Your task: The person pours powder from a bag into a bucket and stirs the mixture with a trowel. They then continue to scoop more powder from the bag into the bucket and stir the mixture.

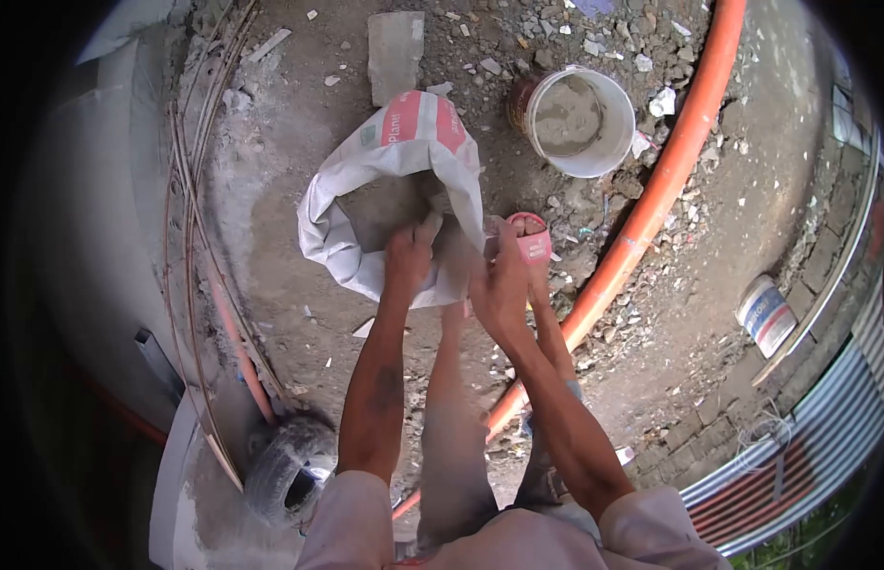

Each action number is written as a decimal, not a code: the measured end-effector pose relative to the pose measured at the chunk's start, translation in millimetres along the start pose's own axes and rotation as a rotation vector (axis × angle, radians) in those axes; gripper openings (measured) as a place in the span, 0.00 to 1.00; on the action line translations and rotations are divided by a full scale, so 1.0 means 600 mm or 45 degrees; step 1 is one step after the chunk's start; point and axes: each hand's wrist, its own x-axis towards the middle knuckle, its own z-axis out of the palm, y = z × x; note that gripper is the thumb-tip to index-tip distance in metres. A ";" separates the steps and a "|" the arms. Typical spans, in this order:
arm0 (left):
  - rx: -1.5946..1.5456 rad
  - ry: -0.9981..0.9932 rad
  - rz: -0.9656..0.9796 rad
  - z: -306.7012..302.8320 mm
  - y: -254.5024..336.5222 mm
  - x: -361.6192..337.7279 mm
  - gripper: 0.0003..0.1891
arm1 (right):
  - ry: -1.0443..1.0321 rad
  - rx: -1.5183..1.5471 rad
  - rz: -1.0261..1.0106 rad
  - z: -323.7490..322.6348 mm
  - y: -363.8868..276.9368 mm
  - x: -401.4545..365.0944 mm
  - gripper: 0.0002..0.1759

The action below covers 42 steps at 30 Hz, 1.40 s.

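A white woven sack with red printed panels stands on the ground, its rim rolled back and grey powder inside. My left hand reaches into its mouth, fingers closed around something pale that I cannot make out. At the right side of the rim, my right hand is closed on the sack's edge. Dust or motion blurs the area between the two hands.
A white bucket holding grey material stands at the upper right. An orange pipe curves past my right side. Long rods and a tire lie left; a concrete slab lies beyond the sack. Another bucket lies tipped over.
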 end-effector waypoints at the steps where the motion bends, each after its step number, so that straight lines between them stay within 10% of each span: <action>1: 0.044 0.058 0.068 -0.007 0.001 -0.012 0.19 | -0.018 0.001 0.022 -0.004 -0.005 -0.004 0.26; 4: 0.084 0.118 0.156 -0.023 -0.011 -0.030 0.19 | 0.157 -0.318 -0.374 -0.019 -0.021 -0.041 0.28; 7: 0.018 0.026 0.064 -0.055 -0.032 -0.046 0.19 | -0.128 0.240 0.206 -0.083 -0.113 -0.099 0.32; 12: 0.278 0.196 0.573 -0.081 -0.056 -0.072 0.19 | -0.442 1.252 0.059 -0.187 -0.203 -0.183 0.33; 13: -0.128 0.027 0.054 -0.087 -0.048 -0.080 0.18 | -0.505 1.363 -0.005 -0.203 -0.222 -0.196 0.33; 31: -0.360 -0.076 -0.078 -0.142 0.141 -0.223 0.17 | -0.800 1.719 -0.388 -0.404 -0.350 -0.246 0.26; 42: -0.240 -0.112 -0.020 0.070 0.326 -0.100 0.19 | -0.035 0.616 0.763 -0.439 -0.091 -0.257 0.21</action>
